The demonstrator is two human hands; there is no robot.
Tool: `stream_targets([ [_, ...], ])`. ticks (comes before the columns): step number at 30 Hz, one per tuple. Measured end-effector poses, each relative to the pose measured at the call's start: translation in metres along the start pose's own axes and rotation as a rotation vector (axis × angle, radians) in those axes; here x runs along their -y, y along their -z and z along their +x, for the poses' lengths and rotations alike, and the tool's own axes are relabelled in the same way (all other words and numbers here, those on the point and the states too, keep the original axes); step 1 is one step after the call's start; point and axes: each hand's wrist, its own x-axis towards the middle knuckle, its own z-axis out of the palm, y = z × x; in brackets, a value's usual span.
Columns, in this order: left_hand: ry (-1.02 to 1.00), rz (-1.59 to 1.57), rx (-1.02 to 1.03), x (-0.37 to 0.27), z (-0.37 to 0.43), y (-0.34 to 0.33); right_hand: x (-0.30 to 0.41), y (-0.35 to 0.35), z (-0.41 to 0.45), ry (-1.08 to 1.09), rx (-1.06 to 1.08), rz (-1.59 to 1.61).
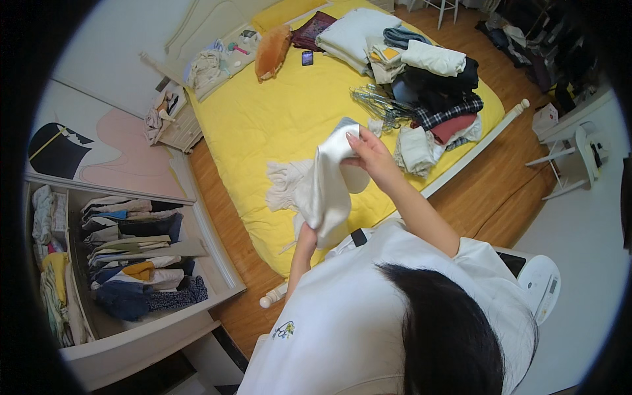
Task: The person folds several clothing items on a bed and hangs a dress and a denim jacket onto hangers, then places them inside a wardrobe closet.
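A white, slightly shiny garment (326, 192) is stretched between my two hands above the near part of a bed with a yellow cover (247, 133). My left hand (307, 237) grips its lower edge. Higher up and to the right, my right hand (370, 155) pinches another edge between thumb and fingers. Behind the garment, on the left, lies a cream knitted cloth with gathered folds (286, 185). A bundle of wire hangers (382, 106) is on the bed beyond my right hand, beside a pile of folded clothes (447, 116).
An orange cushion (273, 52), a phone (307, 58) and a folded white quilt (358, 37) lie farther up the bed. At left, an open wardrobe (217, 266) holds hanging clothes (143, 266). The white bed rail (474, 148) runs along the near right side; a white chair (575, 158) stands beyond.
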Motion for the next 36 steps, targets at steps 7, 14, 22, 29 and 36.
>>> stream_targets([
  [7, 0.101, -1.135, 0.011, -0.082, 0.026, 0.005, -0.053, 0.065, 0.051, -0.185, -0.058, -0.497],
  [14, 0.062, -1.369, -0.087, -0.161, 0.042, -0.006, -0.11, 0.086, 0.011, -0.48, 0.341, -0.68],
  [22, -0.345, -1.458, 0.064, -0.222, 0.039, 0.003, -0.189, 0.132, 0.008, -1.206, 0.239, -0.17],
  [29, -0.347, -1.415, -0.051, -0.214, -0.002, 0.018, -0.209, 0.107, 0.006, -1.067, 0.136, 0.651],
  [36, -0.235, -0.949, -0.195, -0.142, -0.044, 0.048, -0.249, 0.173, 0.064, -0.675, -0.395, 0.7],
])
